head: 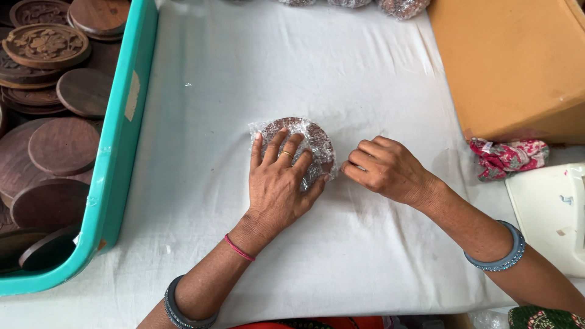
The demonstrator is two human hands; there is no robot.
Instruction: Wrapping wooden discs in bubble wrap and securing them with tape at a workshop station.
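I had my left hand (279, 183) spread flat, fingers pressing down on the plastic-wrapped wooden disc (297, 148) at the middle of the white cloth (365, 91). My right hand (382, 169) was curled, fingertips pinching the wrap at the disc's right edge.

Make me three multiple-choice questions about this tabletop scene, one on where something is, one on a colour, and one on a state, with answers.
1. Where does the tub of wooden discs stand?
A. at the table's left edge
B. at the right edge
C. in the middle

2. What colour is the tub?
A. orange
B. teal
C. white

3. How is the disc under the left hand?
A. bare
B. painted
C. wrapped in clear film

Answers:
1 A, the tub holding the wooden discs stands at the left.
2 B, its rim is teal.
3 C, crinkled film covers the disc beneath the left hand, while the right hand pinches at its edge.
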